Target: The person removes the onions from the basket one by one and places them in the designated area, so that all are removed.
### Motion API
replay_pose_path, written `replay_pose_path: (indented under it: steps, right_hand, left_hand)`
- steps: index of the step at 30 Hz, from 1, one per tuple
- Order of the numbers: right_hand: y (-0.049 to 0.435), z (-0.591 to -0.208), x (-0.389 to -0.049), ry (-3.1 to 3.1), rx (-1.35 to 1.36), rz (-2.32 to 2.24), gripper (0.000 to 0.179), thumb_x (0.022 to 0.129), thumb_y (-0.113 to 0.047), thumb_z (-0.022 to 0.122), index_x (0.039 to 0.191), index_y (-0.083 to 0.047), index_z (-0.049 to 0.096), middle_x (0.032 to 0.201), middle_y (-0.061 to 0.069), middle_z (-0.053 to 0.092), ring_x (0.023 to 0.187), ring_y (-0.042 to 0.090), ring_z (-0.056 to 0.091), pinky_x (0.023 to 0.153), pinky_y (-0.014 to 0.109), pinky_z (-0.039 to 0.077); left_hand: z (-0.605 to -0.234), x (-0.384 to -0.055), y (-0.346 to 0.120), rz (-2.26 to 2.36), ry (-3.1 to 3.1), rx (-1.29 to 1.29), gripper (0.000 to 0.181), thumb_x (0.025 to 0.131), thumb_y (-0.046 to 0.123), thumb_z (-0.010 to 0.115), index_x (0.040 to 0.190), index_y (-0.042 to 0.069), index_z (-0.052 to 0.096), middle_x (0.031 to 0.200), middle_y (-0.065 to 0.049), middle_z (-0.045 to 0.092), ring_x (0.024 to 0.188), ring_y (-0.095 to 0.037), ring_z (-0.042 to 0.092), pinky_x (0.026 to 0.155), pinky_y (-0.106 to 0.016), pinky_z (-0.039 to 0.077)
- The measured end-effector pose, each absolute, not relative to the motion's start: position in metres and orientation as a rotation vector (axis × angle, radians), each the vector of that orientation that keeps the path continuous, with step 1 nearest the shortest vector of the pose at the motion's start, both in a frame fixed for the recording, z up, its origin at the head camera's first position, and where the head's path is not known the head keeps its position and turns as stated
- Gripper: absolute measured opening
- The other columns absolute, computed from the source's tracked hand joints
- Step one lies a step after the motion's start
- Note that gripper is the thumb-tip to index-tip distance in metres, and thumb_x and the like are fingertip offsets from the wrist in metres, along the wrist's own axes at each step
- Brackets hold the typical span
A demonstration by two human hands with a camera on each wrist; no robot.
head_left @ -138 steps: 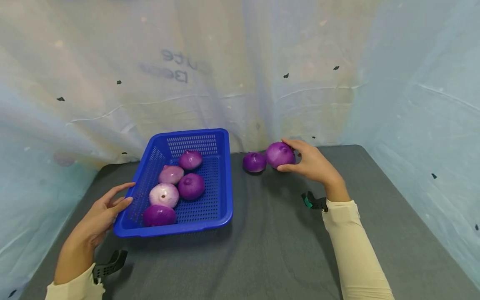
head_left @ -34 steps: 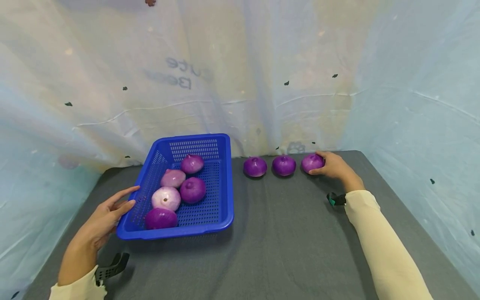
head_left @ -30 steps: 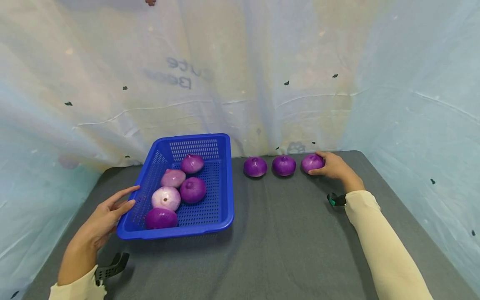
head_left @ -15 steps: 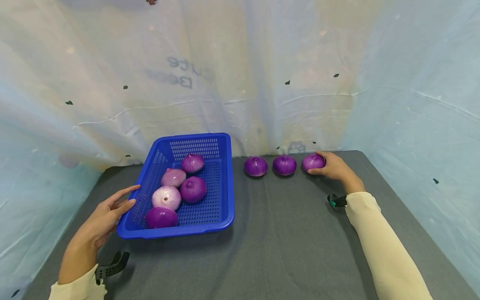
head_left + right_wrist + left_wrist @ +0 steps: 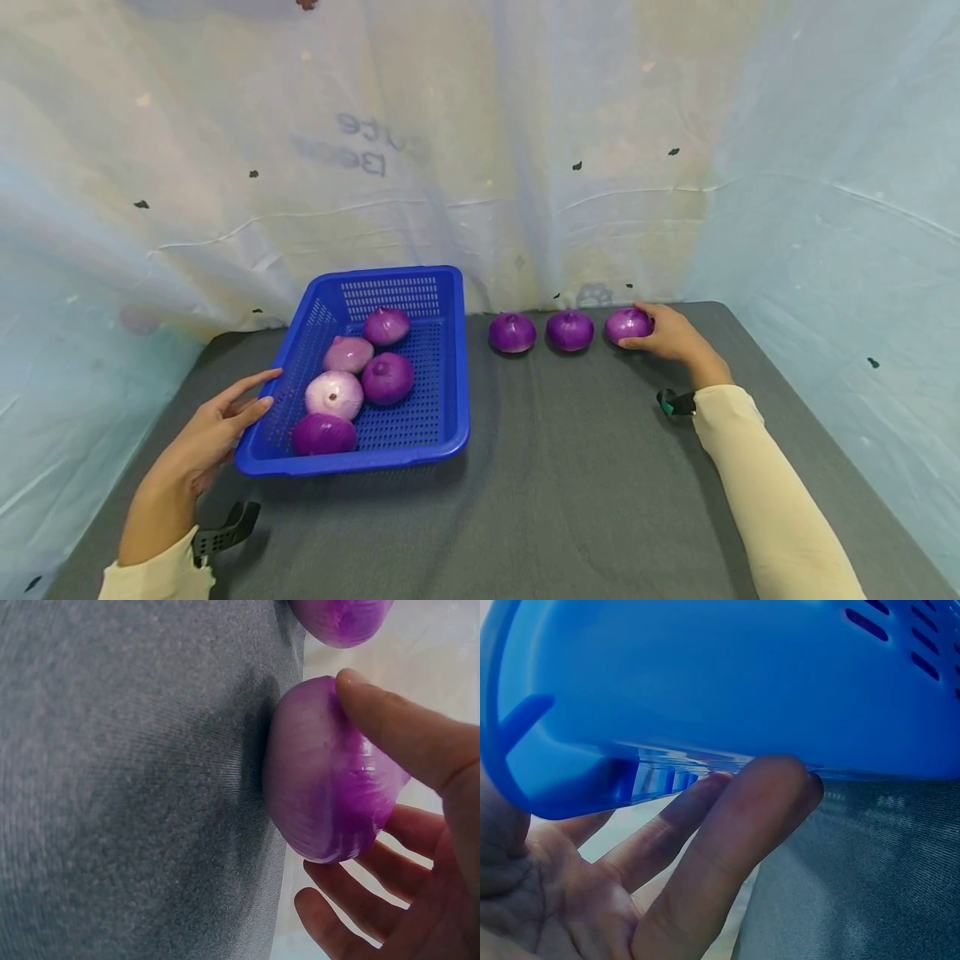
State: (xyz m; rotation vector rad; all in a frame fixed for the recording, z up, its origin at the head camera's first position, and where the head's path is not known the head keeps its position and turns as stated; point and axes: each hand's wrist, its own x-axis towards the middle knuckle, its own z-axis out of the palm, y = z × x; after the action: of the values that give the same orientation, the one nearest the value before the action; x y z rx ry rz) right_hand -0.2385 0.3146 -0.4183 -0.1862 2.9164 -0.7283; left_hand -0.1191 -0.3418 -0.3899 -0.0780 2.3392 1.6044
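At the right end of a row on the grey cloth, my right hand (image 5: 671,337) holds a purple onion (image 5: 625,325). In the right wrist view the thumb (image 5: 405,727) lies on one side of this onion, with fingers on the other side; its base touches or nearly touches the cloth. Two more purple onions, a middle one (image 5: 570,331) and a left one (image 5: 512,332), sit to its left. On the left, my left hand (image 5: 213,429) rests fairly straight fingers and thumb against the rim of a blue plastic basket (image 5: 453,375). Several onions lie inside it, including a pale onion (image 5: 334,394).
A dark grey cloth (image 5: 570,467) covers the table. Pale plastic sheeting (image 5: 450,125) hangs behind the table and along both sides, close behind the onion row. The basket's right wall stands a short way left of the row.
Since the oldest frame, the right hand has moved right and a third onion now stands in the row. Over the last second, almost nothing has moved; the left hand stays at the basket rim.
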Motion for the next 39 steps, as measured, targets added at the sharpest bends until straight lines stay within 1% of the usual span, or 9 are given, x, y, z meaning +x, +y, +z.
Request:
replay_pose_path:
  steps: [8, 11, 18, 26, 28, 35, 37, 39]
  right_hand:
    - [0.3157, -0.4158, -0.2353, 2.909, -0.179, -0.729, 0.091, 0.088, -0.038, 0.075, 0.154, 0.004, 0.028, 0.152, 0.034, 0.033, 0.135, 0.051, 0.039, 0.108, 0.065, 0.037]
    - [0.3159, -0.4152, -0.2346, 2.907, -0.177, -0.726, 0.09, 0.088, -0.037, 0.075, 0.154, 0.003, 0.028, 0.152, 0.033, 0.034, 0.135, 0.051, 0.04, 0.108, 0.065, 0.037]
    - [0.3165, -0.4166, -0.2356, 2.901, -0.181, -0.722, 0.092, 0.088, -0.04, 0.074, 0.154, 0.003, 0.027, 0.153, 0.034, 0.033, 0.136, 0.051, 0.039, 0.108, 0.066, 0.036]
    - [0.3168, -0.418, -0.2369, 2.908, -0.178, -0.733, 0.093, 0.088, -0.044, 0.074, 0.154, 0.003, 0.027, 0.153, 0.033, 0.033, 0.136, 0.051, 0.039, 0.108, 0.065, 0.036]
    - [0.3169, -0.4181, -0.2374, 2.909, -0.178, -0.732, 0.094, 0.088, -0.044, 0.074, 0.154, 0.003, 0.027, 0.153, 0.033, 0.032, 0.136, 0.051, 0.039, 0.109, 0.065, 0.036]
    - [0.3191, -0.4176, -0.2385, 2.912, -0.176, -0.723, 0.094, 0.088, -0.044, 0.073, 0.155, 0.002, 0.026, 0.153, 0.034, 0.031, 0.139, 0.052, 0.034, 0.11, 0.066, 0.033]
    - [0.3187, -0.4158, -0.238, 2.909, -0.168, -0.724, 0.094, 0.088, -0.043, 0.074, 0.155, 0.002, 0.026, 0.153, 0.035, 0.031, 0.139, 0.052, 0.033, 0.111, 0.066, 0.033]
    - [0.3178, -0.4131, -0.2372, 2.907, -0.159, -0.721, 0.094, 0.088, -0.043, 0.074, 0.156, 0.001, 0.024, 0.152, 0.036, 0.031, 0.139, 0.053, 0.033, 0.11, 0.067, 0.033]
  left_hand:
    - [-0.3893, -0.1185, -0.3411, 1.601, 2.347, -0.066, 0.065, 0.103, 0.043, 0.05, 0.159, 0.024, 0.023, 0.131, 0.0, 0.062, 0.095, -0.012, 0.072, 0.079, -0.044, 0.061]
    - [-0.3894, -0.1183, -0.3412, 1.592, 2.353, -0.069, 0.065, 0.103, 0.044, 0.05, 0.159, 0.024, 0.023, 0.135, -0.005, 0.06, 0.096, -0.012, 0.072, 0.08, -0.044, 0.061]
    - [-0.3894, -0.1181, -0.341, 1.573, 2.372, -0.074, 0.066, 0.103, 0.045, 0.049, 0.159, 0.024, 0.022, 0.14, -0.015, 0.056, 0.097, -0.012, 0.072, 0.08, -0.044, 0.061]
    - [-0.3885, -0.1175, -0.3391, 1.567, 2.373, -0.092, 0.066, 0.103, 0.045, 0.049, 0.16, 0.024, 0.022, 0.146, -0.025, 0.049, 0.098, -0.013, 0.071, 0.08, -0.044, 0.061]
    - [-0.3883, -0.1175, -0.3386, 1.565, 2.377, -0.094, 0.067, 0.103, 0.046, 0.049, 0.16, 0.024, 0.022, 0.146, -0.026, 0.049, 0.098, -0.013, 0.071, 0.08, -0.044, 0.061]
    - [-0.3881, -0.1178, -0.339, 1.571, 2.375, -0.08, 0.066, 0.103, 0.045, 0.049, 0.159, 0.024, 0.022, 0.144, -0.023, 0.051, 0.098, -0.013, 0.071, 0.08, -0.044, 0.061]
    - [-0.3884, -0.1181, -0.3398, 1.578, 2.368, -0.077, 0.066, 0.103, 0.045, 0.049, 0.159, 0.025, 0.022, 0.142, -0.018, 0.054, 0.097, -0.013, 0.072, 0.08, -0.044, 0.061]
    - [-0.3889, -0.1185, -0.3407, 1.589, 2.356, -0.079, 0.066, 0.103, 0.045, 0.05, 0.159, 0.026, 0.023, 0.138, -0.009, 0.058, 0.097, -0.012, 0.072, 0.079, -0.044, 0.061]
